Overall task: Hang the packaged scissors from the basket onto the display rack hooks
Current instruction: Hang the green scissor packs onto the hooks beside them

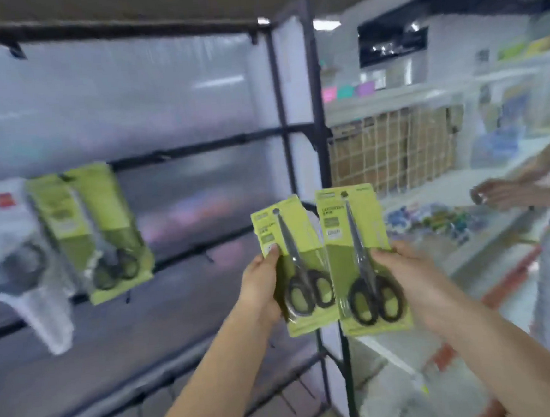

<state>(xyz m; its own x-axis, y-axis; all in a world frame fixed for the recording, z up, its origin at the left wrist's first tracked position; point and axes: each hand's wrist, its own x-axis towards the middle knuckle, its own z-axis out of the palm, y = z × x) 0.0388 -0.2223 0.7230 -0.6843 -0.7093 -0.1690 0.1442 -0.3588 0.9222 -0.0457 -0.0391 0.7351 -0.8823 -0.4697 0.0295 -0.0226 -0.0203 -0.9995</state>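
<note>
**Two scissor packs, one in each hand**

The two bare arms reach up from the bottom of the view. The left hand pinches the left scissors pack by its side edge, thumb on the front of the green card. The right hand pinches the right scissors pack the same way, thumb on the front near the blades. Both packs stand upright, side by side and just about touching, in front of the dark display rack.

Each pack looks light and flat. The card is likely stiff, but it could bend, and the clear plastic cover may be slippery. A good place to hold is low on the side, so the small hang hole at the top stays free for a hook.

More green packs already hang on the rack to the left, blurry. Another person's hand reaches over a shelf on the right. The basket is not in view.
</note>
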